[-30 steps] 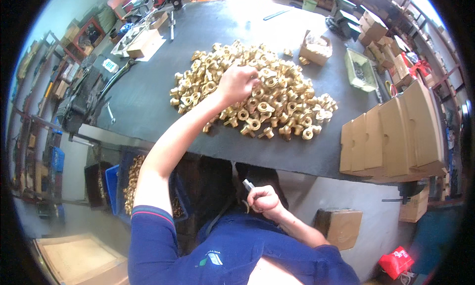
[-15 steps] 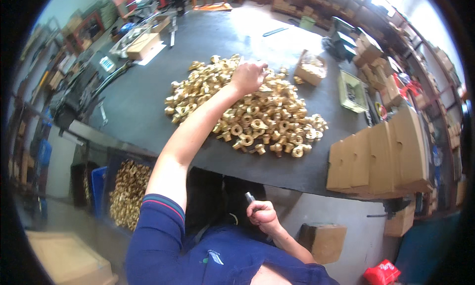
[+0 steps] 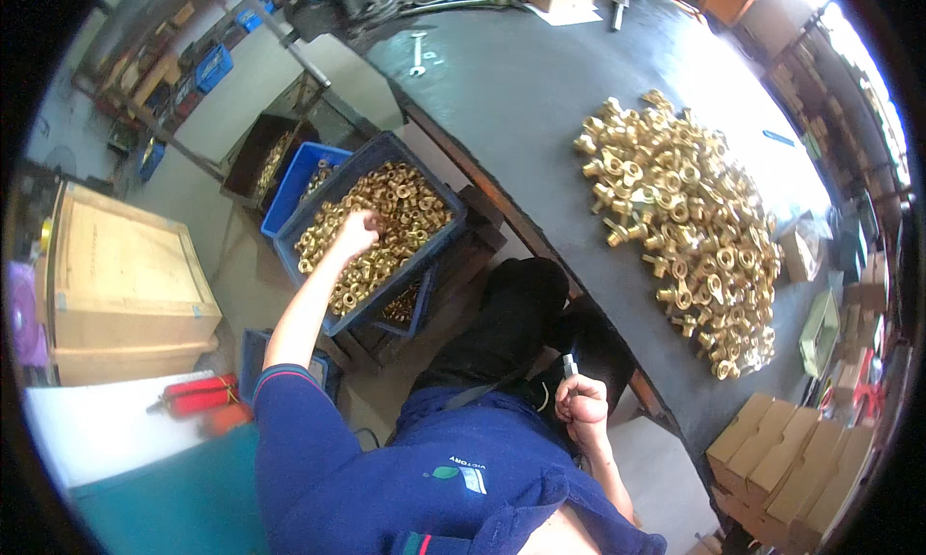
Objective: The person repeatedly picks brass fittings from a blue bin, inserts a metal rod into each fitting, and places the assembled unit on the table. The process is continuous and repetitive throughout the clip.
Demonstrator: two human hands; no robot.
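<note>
My left hand (image 3: 359,231) reaches down to the brass fittings (image 3: 405,196) that fill a dark blue-grey plastic bin (image 3: 459,211) beside the table. Its fingers look curled; whatever they grip is hidden. Close to my lap, my right hand (image 3: 583,403) is wrapped round a short grey metal tool (image 3: 569,364), whose blunt end sticks out above the fist; its kind cannot be made out. A large heap of similar brass fittings (image 3: 690,217) lies on the dark tabletop (image 3: 511,92), to the right of both hands.
A blue bin (image 3: 286,189) and a dark box (image 3: 253,174) stand behind the full bin. At left sits a wooden crate (image 3: 130,266). A wrench (image 3: 418,54) lies on the table. Brown cartons (image 3: 786,444) line the table's right end. The table edge runs between bin and heap.
My left hand has gone from the heap on the table to the bin at the left. The view has turned left with it. My right hand still holds the metal tool near my lap.
</note>
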